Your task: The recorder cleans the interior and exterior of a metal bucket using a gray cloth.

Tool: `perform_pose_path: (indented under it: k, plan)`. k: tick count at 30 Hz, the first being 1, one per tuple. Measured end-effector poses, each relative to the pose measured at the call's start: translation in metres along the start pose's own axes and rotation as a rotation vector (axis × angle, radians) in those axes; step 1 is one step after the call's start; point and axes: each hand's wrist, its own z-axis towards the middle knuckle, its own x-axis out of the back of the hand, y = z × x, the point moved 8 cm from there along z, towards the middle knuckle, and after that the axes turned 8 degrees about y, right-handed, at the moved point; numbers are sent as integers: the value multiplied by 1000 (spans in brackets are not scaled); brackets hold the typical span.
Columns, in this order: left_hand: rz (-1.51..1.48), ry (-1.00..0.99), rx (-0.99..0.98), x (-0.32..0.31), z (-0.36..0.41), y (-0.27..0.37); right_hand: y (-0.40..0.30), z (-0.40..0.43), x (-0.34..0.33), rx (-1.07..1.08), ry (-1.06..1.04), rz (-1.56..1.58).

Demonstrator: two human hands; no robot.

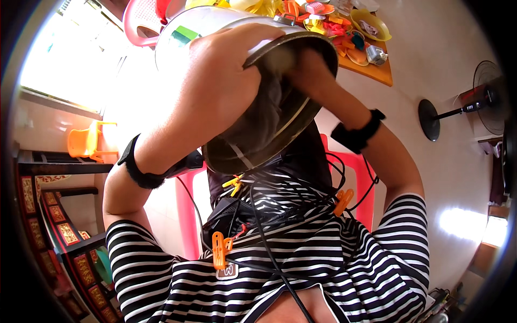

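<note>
A large metal can (238, 159) is tilted over my lap with its mouth toward me. Its outside is white with a green patch, and the inside is dark and shiny. My left hand (230, 76) grips the can's upper rim, thumb at the mouth and fingers over the outer wall. My right hand (313, 72) reaches into the mouth; it is blurred and its fingers are partly hidden. A pale blurred patch lies beside it, and I cannot tell whether it is something held or a reflection. Black straps circle both wrists.
Black cables (258, 226) and orange clips (220, 250) hang on my striped shirt. A pink plastic chair (188, 218) is under me. Ahead, a low wooden table (369, 74) bears colourful plastic toys. A standing fan (430, 119) is at right, a small orange chair (83, 141) at left.
</note>
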Motion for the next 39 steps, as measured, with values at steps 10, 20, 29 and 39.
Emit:
perform_pose_path:
  k: [10,20,29,39]
  plan:
    - [6,44,77,14,-8,-12,16,-49,-151,254,-425,-648]
    - [63,-99,6,7,-17,-11,14,-12,-130,192,-367,-935]
    - [34,16,-107,8,-14,9,62,-16,-133,114,-94,-611]
    - [-29,-91,163,13,-19,-11,-9,-26,-161,175,-338,-125]
